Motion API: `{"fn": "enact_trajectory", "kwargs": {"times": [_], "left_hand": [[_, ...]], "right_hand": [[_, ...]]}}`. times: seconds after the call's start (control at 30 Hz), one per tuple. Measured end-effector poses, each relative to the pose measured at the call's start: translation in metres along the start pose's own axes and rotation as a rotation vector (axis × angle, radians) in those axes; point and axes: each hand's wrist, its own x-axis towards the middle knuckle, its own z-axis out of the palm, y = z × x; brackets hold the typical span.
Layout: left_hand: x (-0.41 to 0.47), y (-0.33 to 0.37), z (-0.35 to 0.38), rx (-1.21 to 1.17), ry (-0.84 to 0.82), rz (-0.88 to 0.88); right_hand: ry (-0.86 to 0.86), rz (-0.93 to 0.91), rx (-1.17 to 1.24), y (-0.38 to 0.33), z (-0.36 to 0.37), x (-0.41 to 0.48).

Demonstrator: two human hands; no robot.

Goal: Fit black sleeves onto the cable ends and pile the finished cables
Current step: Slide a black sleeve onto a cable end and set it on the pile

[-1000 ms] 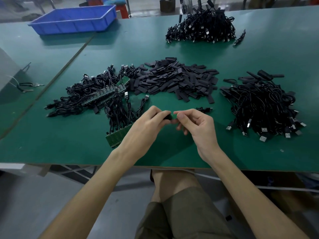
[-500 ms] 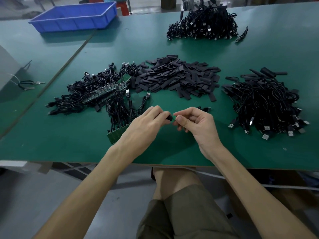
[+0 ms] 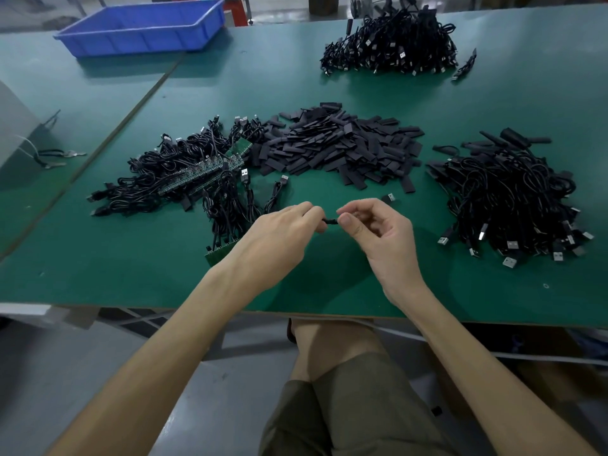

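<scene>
My left hand (image 3: 279,238) and my right hand (image 3: 381,238) meet over the near middle of the green table (image 3: 98,274). Between their fingertips they pinch a small black cable end (image 3: 330,221); I cannot tell whether a sleeve is on it. A heap of flat black sleeves (image 3: 335,143) lies just beyond the hands. Left of it sits a tangle of black cables with green circuit boards (image 3: 184,172). At the right lies a pile of black cables with USB plugs (image 3: 513,195). A single USB plug (image 3: 390,197) lies above my right hand.
Another cable pile (image 3: 391,47) sits at the far centre. A blue plastic bin (image 3: 141,26) stands at the far left. Keys on a cord (image 3: 56,158) lie on the neighbouring table at the left. My knees show below the table's front edge.
The hands have drawn slightly apart, so a short black piece now shows between the fingertips. The small green piece seen earlier between them is out of sight.
</scene>
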Motion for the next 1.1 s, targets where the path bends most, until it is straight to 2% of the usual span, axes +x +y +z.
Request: {"fn": "enact_trajectory", "kwargs": {"times": [0.1,0.2,0.33,0.53,0.77,0.97,1.1], "left_hand": [[0.007,0.001,0.001,-0.177,-0.070,-0.171],[0.009,0.000,0.001,-0.509,-0.125,-0.324],[0.007,0.001,-0.001,-0.726,-0.201,-0.348],[0.002,-0.003,0.000,-0.954,-0.265,-0.340],[-0.004,-0.011,-0.001,-1.061,-0.312,-0.341],[-0.006,-0.017,0.000,-0.982,-0.360,-0.315],[-0.008,-0.028,-0.010,-0.919,-0.487,-0.285]], "right_hand": [[0.021,-0.127,-0.236,-0.001,0.000,-0.001],[0.039,-0.180,-0.359,-0.003,0.002,-0.003],[0.056,-0.268,-0.460,-0.005,0.003,-0.004],[0.061,-0.254,-0.415,-0.006,0.004,-0.006],[-0.033,-0.178,-0.318,-0.004,0.003,-0.005],[-0.063,-0.128,-0.286,-0.006,0.005,-0.005],[-0.125,-0.153,-0.403,-0.003,0.007,-0.006]]}}
